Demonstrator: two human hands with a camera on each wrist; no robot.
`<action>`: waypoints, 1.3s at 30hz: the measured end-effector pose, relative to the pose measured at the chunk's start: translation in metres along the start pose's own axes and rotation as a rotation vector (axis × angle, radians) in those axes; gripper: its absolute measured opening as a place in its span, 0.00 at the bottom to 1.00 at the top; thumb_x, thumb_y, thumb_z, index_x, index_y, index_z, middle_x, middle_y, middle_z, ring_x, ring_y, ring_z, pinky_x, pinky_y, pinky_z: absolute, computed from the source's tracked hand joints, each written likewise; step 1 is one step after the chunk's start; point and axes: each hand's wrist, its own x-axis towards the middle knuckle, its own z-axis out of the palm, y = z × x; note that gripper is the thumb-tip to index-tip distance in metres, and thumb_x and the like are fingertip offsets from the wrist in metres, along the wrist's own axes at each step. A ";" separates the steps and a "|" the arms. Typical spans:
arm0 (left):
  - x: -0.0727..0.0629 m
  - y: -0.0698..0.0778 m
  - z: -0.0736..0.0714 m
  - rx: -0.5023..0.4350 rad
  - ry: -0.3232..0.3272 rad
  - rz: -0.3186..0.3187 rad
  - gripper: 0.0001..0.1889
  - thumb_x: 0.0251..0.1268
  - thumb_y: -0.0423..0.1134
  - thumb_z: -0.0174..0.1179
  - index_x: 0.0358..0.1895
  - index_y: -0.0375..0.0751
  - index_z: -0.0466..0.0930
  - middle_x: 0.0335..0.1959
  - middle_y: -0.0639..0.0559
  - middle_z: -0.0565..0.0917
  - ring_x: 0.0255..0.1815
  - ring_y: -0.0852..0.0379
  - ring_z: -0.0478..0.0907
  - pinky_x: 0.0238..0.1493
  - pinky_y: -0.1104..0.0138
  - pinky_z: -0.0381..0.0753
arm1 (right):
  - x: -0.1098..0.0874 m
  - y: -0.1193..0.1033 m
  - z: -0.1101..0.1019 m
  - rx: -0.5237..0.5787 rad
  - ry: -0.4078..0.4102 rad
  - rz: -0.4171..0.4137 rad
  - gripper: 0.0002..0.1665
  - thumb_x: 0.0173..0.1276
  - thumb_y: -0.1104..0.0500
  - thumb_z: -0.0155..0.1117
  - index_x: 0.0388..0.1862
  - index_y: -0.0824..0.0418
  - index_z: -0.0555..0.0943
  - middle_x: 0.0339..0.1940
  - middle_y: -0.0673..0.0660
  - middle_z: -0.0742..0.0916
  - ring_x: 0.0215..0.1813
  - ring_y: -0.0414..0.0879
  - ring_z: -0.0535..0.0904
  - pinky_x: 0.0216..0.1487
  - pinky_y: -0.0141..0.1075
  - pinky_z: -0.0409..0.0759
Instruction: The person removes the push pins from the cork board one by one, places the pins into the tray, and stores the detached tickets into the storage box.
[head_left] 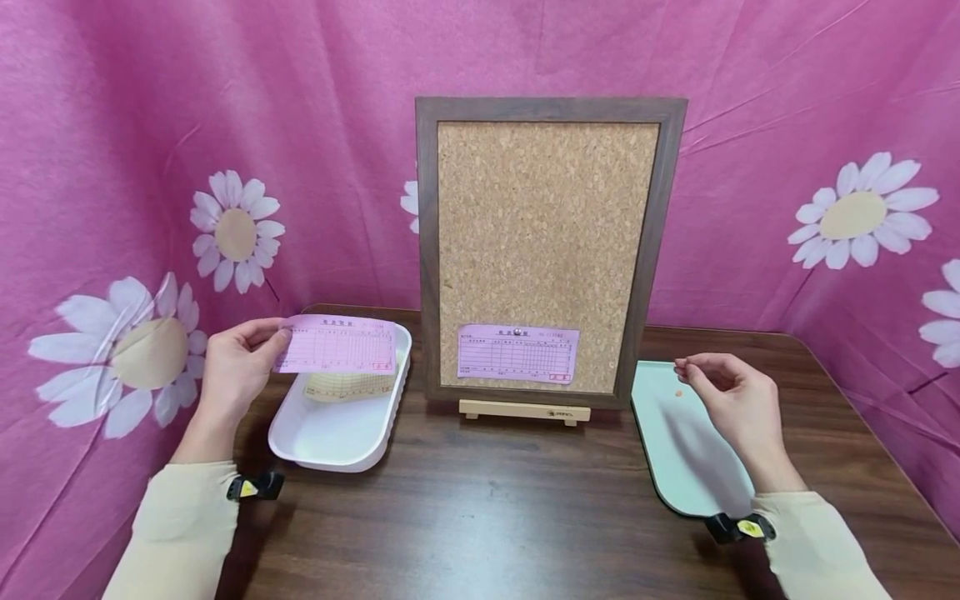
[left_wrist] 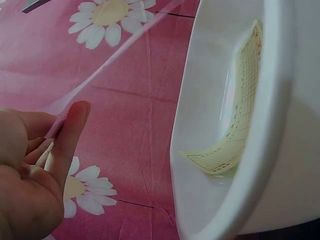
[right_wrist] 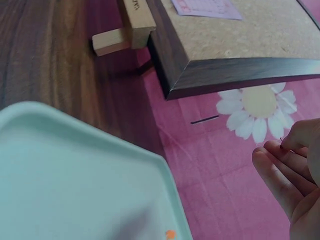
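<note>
My left hand (head_left: 243, 358) pinches a pink receipt slip (head_left: 341, 343) by its left edge, thumb in front, holding it above the white tray (head_left: 333, 442). Inside that tray lies a curled yellow slip (left_wrist: 237, 122). My right hand (head_left: 735, 396) is raised over the green tray (head_left: 693, 467), with thumb and fingertips together on a tiny pin (right_wrist: 281, 141); little more than its thin tip shows. A similar pink slip (head_left: 517, 358) hangs low on the framed cork board (head_left: 551, 225), fixed at its top by a silver pushpin (head_left: 517, 332).
The board leans upright on a light wooden stand (head_left: 525, 411) between the two trays. One small orange piece (head_left: 678, 393) lies in the green tray. Behind the brown wooden table (head_left: 480, 517) hangs a pink cloth (head_left: 337, 150) with large white daisies.
</note>
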 end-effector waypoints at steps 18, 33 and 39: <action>-0.002 -0.011 0.003 0.070 -0.106 -0.011 0.18 0.82 0.36 0.60 0.64 0.28 0.84 0.55 0.26 0.87 0.32 0.71 0.80 0.33 0.78 0.85 | -0.011 0.028 -0.005 -0.101 -0.014 0.046 0.08 0.73 0.66 0.71 0.47 0.69 0.90 0.35 0.39 0.95 0.35 0.12 0.81 0.36 0.13 0.76; 0.000 -0.022 0.011 0.129 -0.176 -0.029 0.17 0.81 0.34 0.60 0.63 0.25 0.83 0.54 0.25 0.87 0.34 0.65 0.81 0.34 0.78 0.84 | -0.020 0.054 -0.003 -0.283 -0.123 0.063 0.07 0.75 0.60 0.73 0.46 0.60 0.92 0.38 0.52 0.96 0.38 0.07 0.72 0.39 0.16 0.70; 0.000 -0.025 0.014 0.132 -0.183 -0.022 0.16 0.80 0.33 0.60 0.62 0.25 0.84 0.53 0.25 0.88 0.34 0.64 0.82 0.34 0.77 0.84 | -0.023 0.057 0.000 -0.289 -0.160 0.083 0.07 0.75 0.60 0.72 0.47 0.61 0.92 0.43 0.61 0.95 0.38 0.08 0.71 0.39 0.19 0.70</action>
